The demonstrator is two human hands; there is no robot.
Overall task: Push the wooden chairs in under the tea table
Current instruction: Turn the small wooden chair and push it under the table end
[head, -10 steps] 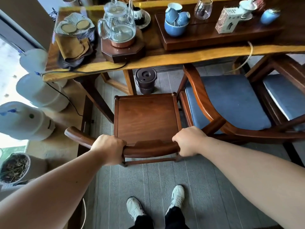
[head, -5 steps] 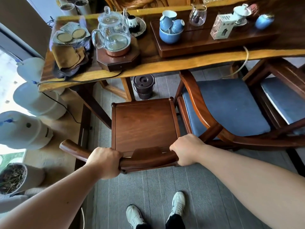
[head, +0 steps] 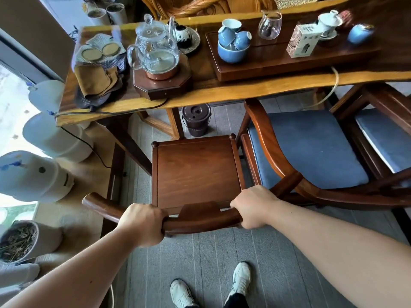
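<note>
A small dark wooden chair [head: 195, 172] with a bare square seat stands on the grey floor in front of the tea table [head: 222, 92]. Its front edge lies short of the table's near edge. My left hand [head: 142, 223] grips the curved back rail left of the centre splat. My right hand [head: 253, 205] grips the same rail at its right end. Right of it, a larger wooden armchair [head: 311, 147] with a blue cushion sits partly under the table. A second cushioned chair [head: 387, 134] shows at the right edge.
A glass kettle [head: 155, 47], blue cups [head: 233, 43] and a wooden tea tray [head: 289, 61] crowd the tabletop. A dark lidded bucket [head: 195, 118] stands under the table ahead of the small chair. White water jugs [head: 33, 176] and a dark table leg [head: 129, 143] lie left. My feet [head: 211, 287] stand behind the chair.
The view has pulled back and tilted up, so the chair sits lower in frame with more seat showing. Both hands keep their grip on the back rail.
</note>
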